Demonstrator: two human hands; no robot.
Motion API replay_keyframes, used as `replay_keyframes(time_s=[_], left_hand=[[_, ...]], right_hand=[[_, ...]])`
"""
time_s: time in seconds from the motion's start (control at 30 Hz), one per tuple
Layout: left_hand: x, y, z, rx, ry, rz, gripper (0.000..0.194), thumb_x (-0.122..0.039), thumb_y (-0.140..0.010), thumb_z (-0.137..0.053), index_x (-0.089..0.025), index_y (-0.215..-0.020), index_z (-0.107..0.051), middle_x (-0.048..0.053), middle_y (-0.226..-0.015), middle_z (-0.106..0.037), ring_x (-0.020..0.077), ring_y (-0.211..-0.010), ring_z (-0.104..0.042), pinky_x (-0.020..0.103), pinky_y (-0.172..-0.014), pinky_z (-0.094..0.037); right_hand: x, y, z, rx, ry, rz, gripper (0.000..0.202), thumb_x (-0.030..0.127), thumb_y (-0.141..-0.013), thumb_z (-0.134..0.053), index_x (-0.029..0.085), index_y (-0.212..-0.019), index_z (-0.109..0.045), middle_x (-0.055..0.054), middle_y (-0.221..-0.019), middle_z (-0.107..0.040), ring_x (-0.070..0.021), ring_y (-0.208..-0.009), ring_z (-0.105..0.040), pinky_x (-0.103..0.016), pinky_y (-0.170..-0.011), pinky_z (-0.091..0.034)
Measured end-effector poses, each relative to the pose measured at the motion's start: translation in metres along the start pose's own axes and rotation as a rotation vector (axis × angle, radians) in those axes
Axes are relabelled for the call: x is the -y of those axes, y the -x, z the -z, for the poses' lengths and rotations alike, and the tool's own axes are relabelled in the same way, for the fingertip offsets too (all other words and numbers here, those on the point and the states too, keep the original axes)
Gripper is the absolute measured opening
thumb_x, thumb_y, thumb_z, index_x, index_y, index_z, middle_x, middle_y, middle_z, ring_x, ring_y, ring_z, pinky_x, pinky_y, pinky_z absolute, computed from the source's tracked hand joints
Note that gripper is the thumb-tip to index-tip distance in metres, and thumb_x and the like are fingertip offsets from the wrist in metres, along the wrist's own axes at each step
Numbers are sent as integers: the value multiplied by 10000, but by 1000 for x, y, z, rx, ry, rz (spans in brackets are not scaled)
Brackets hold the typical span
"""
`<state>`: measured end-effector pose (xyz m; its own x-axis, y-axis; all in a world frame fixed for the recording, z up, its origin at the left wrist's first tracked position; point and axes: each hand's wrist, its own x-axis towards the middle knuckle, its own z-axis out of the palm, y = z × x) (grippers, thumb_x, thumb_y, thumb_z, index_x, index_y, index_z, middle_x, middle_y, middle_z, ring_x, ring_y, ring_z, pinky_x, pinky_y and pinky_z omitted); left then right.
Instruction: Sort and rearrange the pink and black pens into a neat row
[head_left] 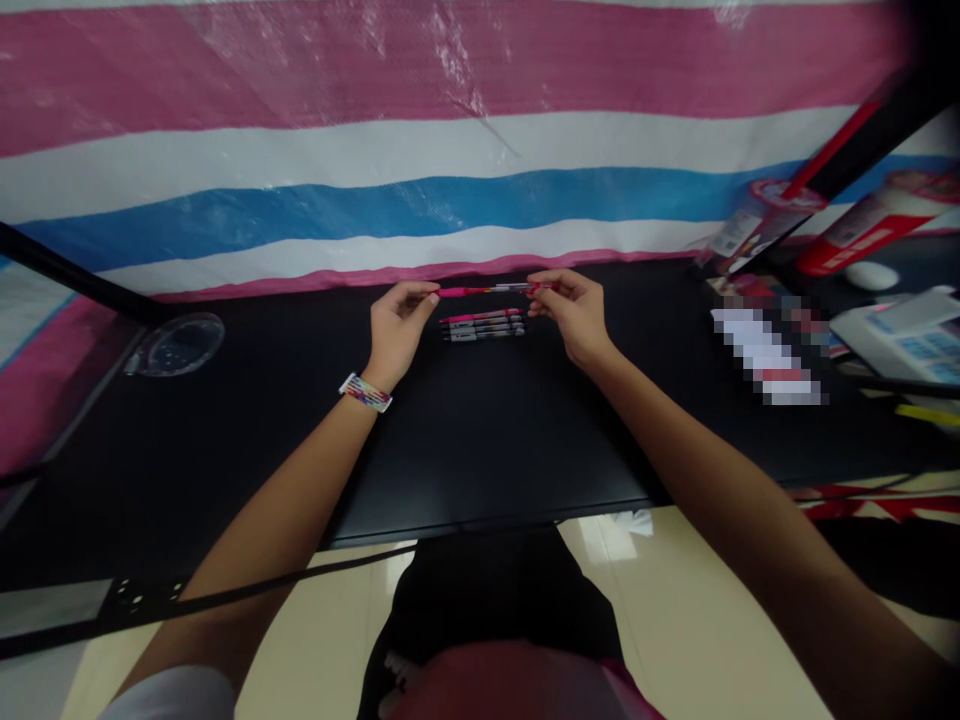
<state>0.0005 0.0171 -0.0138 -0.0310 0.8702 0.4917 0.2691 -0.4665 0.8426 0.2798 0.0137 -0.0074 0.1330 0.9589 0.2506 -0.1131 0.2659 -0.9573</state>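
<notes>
My left hand (pixel 397 325) pinches the pink-red end of a slim red pen (pixel 461 292) between thumb and fingertips. At the opposite end, my right hand (pixel 574 308) grips its clear and red part. A thin section with a clear stretch runs level between the two hands; whether the pen is in one piece or drawn apart is too small to tell. Just below it, several pens (pixel 484 326) lie side by side on the black table (pixel 465 430), the top one pinkish and the others grey and black. A multicoloured band circles my left wrist.
A clear plastic lid (pixel 180 345) lies at the left. Two drink cups (pixel 750 225) with red markings stand at the back right, near a white rounded object (pixel 871 276). A blurred-out white item (pixel 769 355) is on the right side. A striped sheet (pixel 450 210) hangs behind.
</notes>
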Motion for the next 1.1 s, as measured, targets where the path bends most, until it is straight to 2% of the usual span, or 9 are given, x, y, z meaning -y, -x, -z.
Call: replay_keyframes(time_s=[0.2, 0.33, 0.4, 0.57, 0.73, 0.87, 0.93, 1.03, 1.1], left_hand=[[-2, 1, -1, -1, 33, 26, 138, -347, -979, -847, -256, -1080, -873, 74, -1147, -888, 232, -1072, -829, 424, -1047, -660], [-5, 3, -3, 28, 4, 26, 166, -382, -977, -854, -254, -1081, -875, 70, -1127, -888, 233, -1054, -825, 407, -1003, -661], [-6, 4, -4, 40, -22, 13, 196, -441, -1006, -828, -249, -1038, -858, 67, -1049, -880, 224, -986, -815, 386, -943, -656], [-6, 3, -2, 70, -134, -28, 516, -605, -1120, -632, -245, -758, -701, 27, -738, -738, 180, -728, -694, 351, -784, -593], [-4, 4, -5, 107, 11, -46, 333, -536, -977, -855, -261, -1137, -754, 52, -1049, -818, 201, -961, -778, 353, -915, -620], [-2, 4, -8, 103, 67, 30, 309, -532, -1119, -654, -267, -1269, -702, 19, -837, -768, 187, -810, -775, 361, -879, -630], [-2, 4, -8, 99, 36, -1, 355, -520, -1084, -718, -278, -1339, -666, 21, -878, -782, 203, -872, -797, 381, -927, -633], [-3, 3, -7, 96, -12, -78, 624, -481, -947, -901, -303, -1462, -599, 79, -1146, -828, 269, -1181, -800, 438, -1078, -608], [-2, 4, -7, 84, -6, -73, 568, -491, -971, -876, -302, -1442, -622, 88, -1169, -829, 279, -1177, -803, 451, -1081, -605]], right_hand=[[-2, -2, 4, -39, 102, 26, 166, 328, -821, -808, 264, -973, -810, -47, -907, -775, -209, -744, -704, -445, -784, -666], [1, 5, -1, 111, 82, -8, 206, 339, -806, -847, 254, -994, -842, -46, -856, -771, -218, -738, -708, -467, -794, -658], [1, 8, -4, 171, 65, -35, 224, 345, -795, -873, 251, -998, -859, -38, -824, -768, -213, -719, -703, -466, -790, -655], [1, 9, -6, 186, 62, -64, 271, 352, -776, -898, 247, -1025, -879, -31, -841, -790, -202, -723, -706, -456, -803, -666], [1, 8, -4, 147, 2, -109, 261, 362, -777, -909, 244, -1007, -881, -39, -851, -802, -187, -719, -705, -421, -787, -666], [2, 9, -6, 155, -20, -140, 270, 360, -765, -919, 242, -1004, -882, -44, -859, -813, -189, -724, -709, -411, -775, -668], [2, 9, -6, 166, -7, -145, 277, 364, -764, -921, 242, -1009, -882, -46, -876, -822, -192, -730, -713, -416, -782, -673], [2, 9, -6, 164, 3, -141, 276, 365, -774, -917, 239, -1016, -877, -51, -888, -822, -196, -738, -715, -428, -797, -677], [2, 9, -5, 169, 14, -136, 276, 369, -782, -912, 237, -1021, -873, -56, -898, -817, -199, -742, -714, -439, -803, -676]])
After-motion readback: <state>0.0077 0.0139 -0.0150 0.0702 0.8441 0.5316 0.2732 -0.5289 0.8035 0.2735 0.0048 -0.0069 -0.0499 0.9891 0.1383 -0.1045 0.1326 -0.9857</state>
